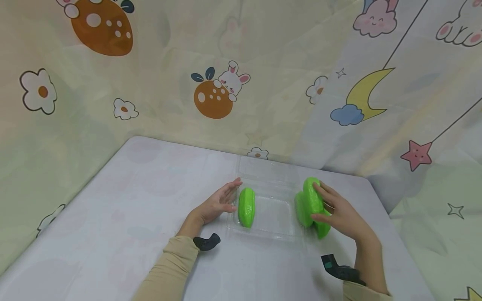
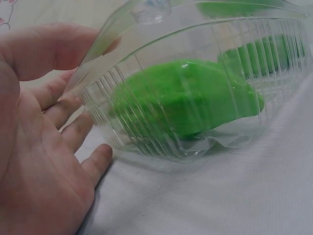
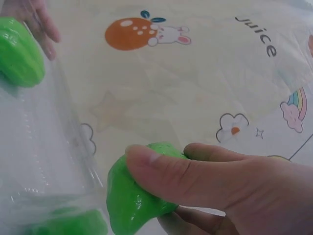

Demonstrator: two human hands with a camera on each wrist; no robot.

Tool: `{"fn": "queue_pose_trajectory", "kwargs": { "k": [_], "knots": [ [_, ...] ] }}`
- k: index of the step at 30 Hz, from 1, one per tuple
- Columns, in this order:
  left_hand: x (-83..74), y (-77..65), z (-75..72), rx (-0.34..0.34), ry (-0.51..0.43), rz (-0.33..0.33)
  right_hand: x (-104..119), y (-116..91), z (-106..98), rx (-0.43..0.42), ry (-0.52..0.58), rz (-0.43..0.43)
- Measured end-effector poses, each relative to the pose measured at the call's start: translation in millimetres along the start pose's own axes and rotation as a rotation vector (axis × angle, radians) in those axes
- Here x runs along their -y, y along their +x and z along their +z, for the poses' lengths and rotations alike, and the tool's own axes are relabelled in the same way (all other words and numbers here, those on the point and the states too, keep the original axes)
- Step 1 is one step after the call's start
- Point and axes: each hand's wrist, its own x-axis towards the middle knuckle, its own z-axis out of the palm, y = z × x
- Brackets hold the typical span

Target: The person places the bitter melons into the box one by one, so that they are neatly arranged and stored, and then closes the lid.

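A clear plastic clamshell box (image 1: 276,214) stands open on the table. One glossy green ridged fruit (image 1: 246,207), shaped like a star fruit, lies at its left end. My left hand (image 1: 217,203) is at the box's left wall, fingers extended; in the left wrist view the fingertips (image 2: 100,154) are close against the clear side. Above the box's right edge, my right hand (image 1: 340,213) pinches another green fruit (image 1: 312,196) between thumb and fingers. Beneath it are more green fruits (image 1: 323,229), partly hidden by the held one and the hand.
The box's lid (image 1: 267,170) is folded back towards the printed curtain (image 1: 162,83) behind the table. A pale cloth covers the table (image 1: 150,179). Black wrist mounts (image 1: 207,242) sit on both forearms.
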Motion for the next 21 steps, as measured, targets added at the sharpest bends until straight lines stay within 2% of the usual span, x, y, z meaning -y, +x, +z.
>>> {"fn": "queue_pose_trajectory", "kwargs": {
  "k": [8, 13, 21],
  "knots": [
    [0.9, 0.3, -0.4, -0.003, 0.007, 0.003, 7.3, 8.5, 10.6, 0.016, 0.005, 0.005],
    [1.2, 0.6, -0.7, -0.001, 0.002, 0.005, 10.9, 12.9, 18.1, 0.016, -0.039, 0.008],
    [-0.8, 0.2, 1.1, -0.014, 0.015, -0.007, 17.4, 20.9, 28.9, 0.033, -0.048, -0.025]
  ]
}}
